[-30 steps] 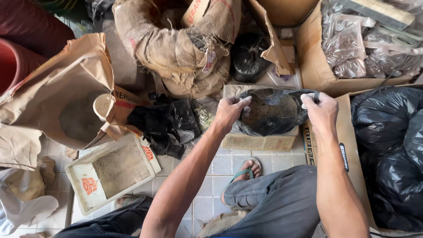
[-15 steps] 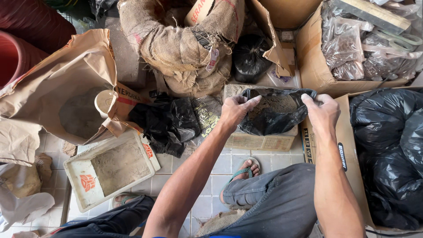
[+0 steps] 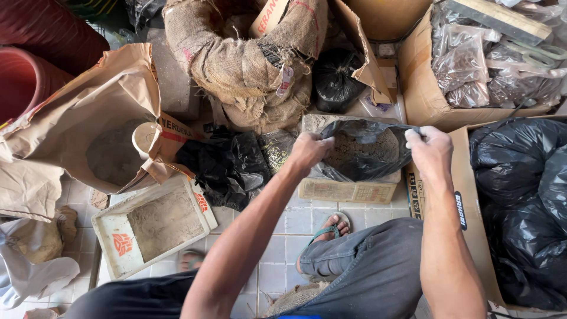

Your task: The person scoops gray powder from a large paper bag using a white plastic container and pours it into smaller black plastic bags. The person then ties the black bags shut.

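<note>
At centre right of the head view, the left hand [image 3: 310, 150] and right hand [image 3: 430, 149] each pinch one side of the rim of a black plastic bag [image 3: 363, 150], fingers clenched on the film. The bag holds brown granular material and rests on a concrete block [image 3: 345, 190]. A burlap sack [image 3: 248, 65] stands above; a white tray [image 3: 155, 227] lies at lower left.

One camera sits on my head, looking almost straight down past my forearms to the tiled floor [image 3: 295, 221]. It hangs close above my hands, with my knee [image 3: 378, 260] at the bottom edge and boxes crowding the top.
</note>
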